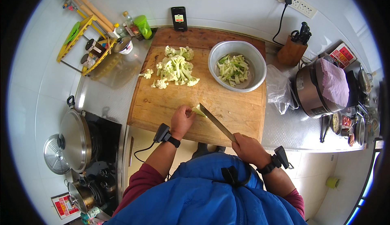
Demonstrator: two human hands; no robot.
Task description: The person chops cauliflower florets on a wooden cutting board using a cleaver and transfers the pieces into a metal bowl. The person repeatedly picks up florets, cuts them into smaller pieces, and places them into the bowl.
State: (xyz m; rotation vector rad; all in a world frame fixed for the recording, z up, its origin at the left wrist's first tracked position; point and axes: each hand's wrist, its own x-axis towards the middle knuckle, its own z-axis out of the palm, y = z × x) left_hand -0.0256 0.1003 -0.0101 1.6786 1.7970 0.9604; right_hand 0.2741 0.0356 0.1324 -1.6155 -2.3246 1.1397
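Note:
On the wooden cutting board, my left hand pins down a small cauliflower piece with its fingertips. My right hand grips a kitchen knife by the handle. Its blade slants up and left, the tip end at the cauliflower piece; whether it has cut in cannot be told. Beyond my left hand lies a heap of cauliflower florets, with a loose floret at its left. A metal basin on the board's right side holds cut pale-green cauliflower stem pieces.
A crumpled clear plastic bag and a rice cooker stand right of the board, below a knife block. A phone leans on the wall behind. To the left are a lidded pan, a stove and a yellow rack.

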